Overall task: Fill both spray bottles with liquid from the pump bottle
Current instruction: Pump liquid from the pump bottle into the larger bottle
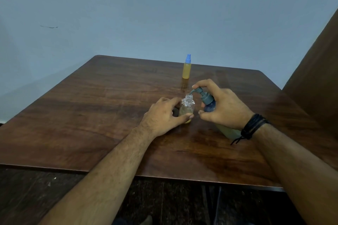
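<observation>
A small clear spray bottle (187, 107) stands uncapped on the wooden table (91, 115), holding some yellowish liquid in its lower part. My left hand (162, 115) grips it from the left. My right hand (222, 109) holds the pump bottle (207, 99), tilted, with a finger on top of the grey pump head. The pump's spout sits right over the open neck. The pump bottle's lower body is mostly hidden behind my right hand. A second spray bottle (187, 68), full of yellow liquid and closed with a blue cap, stands farther back.
A small dark object (176, 111), partly hidden behind my left hand, lies on the table. A blue-grey wall rises behind the table. A brown panel (318, 71) stands at the right. Dark floor shows below the table's front edge.
</observation>
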